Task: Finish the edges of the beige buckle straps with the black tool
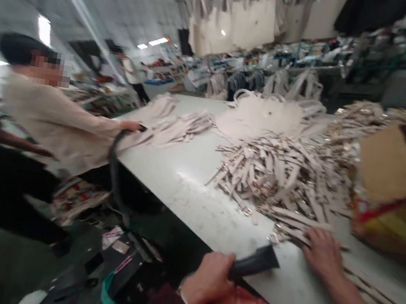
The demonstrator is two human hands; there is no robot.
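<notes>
the left hand (210,278) grips a smooth black tube (257,264) with a flared end, over the edge of a glossy white table (186,182). the right touches flat beige straps (301,219) beside their tangled, metal-glinting heap (276,170); i cannot tell whether the right hand (325,254) pinches any.

Cardboard box (395,165) cut off at right edge; black tool (257,262) partly hidden in left hand (210,279).

Black nozzle (257,262): 1 unit, tubular, with a flared, angular end; held above the near edge of the white table (197,192), flared end directed right. Beige straps (278,171): narrow, fitted with gold-toned metal hardware; loosely heaped, tangled, on the table.
</notes>
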